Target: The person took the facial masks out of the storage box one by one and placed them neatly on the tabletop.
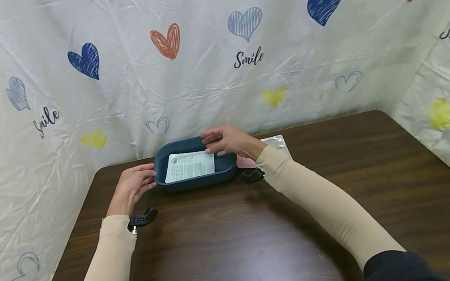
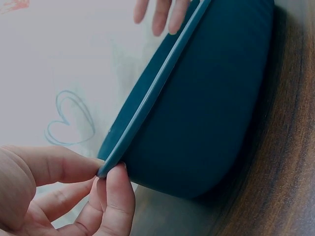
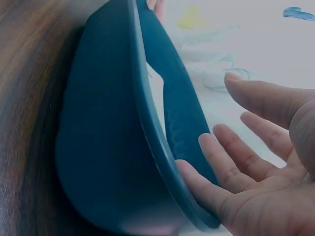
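A dark blue plastic basin [image 1: 196,183] with rounded corners stands at the back of the table. Inside it lies a flat white packet [image 1: 189,166] printed with small text. My left hand [image 1: 131,185] pinches the basin's left end; in the left wrist view thumb and fingertips meet on the rim [image 2: 156,91]. Over the basin's right end is my right hand [image 1: 227,141], fingers spread and extended. The right wrist view has these fingers [image 3: 236,172] at the right rim, the thumb raised apart, nothing held. Only a corner of the white packet [image 3: 156,93] shows there.
A pink and silvery packet [image 1: 277,143] lies on the table right of the basin, partly hidden by the right wrist. The dark wooden table [image 1: 224,248] ends at a white curtain [image 1: 207,84] printed with hearts, close behind the basin.
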A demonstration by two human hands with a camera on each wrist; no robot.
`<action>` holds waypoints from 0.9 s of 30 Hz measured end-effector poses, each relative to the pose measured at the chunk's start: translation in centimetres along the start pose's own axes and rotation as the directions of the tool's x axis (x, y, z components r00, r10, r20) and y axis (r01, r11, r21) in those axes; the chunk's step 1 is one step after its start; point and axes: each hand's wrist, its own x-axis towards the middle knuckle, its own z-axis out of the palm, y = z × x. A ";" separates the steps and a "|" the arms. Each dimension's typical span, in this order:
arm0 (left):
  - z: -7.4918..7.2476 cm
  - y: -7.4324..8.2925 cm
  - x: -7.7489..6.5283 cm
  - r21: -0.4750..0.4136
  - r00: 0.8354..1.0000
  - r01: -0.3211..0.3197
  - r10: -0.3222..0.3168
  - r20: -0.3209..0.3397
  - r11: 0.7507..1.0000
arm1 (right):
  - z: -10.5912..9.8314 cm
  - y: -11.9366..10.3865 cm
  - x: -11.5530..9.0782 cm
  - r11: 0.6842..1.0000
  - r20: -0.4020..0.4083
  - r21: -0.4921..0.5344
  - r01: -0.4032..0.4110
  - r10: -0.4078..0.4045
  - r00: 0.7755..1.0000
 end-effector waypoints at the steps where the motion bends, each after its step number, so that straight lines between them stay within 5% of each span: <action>1: 0.0 0.0 0.0 0.000 1.000 0.001 -0.001 0.001 1.000 | 0.1 0.0 0.1 1.000 0.001 0.007 -0.004 0.004 1.000; 27: 0.0 -0.1 0.4 -0.017 1.000 -0.010 0.010 0.000 1.000 | 3.2 0.3 0.9 0.995 -0.061 -0.005 -0.096 0.096 0.994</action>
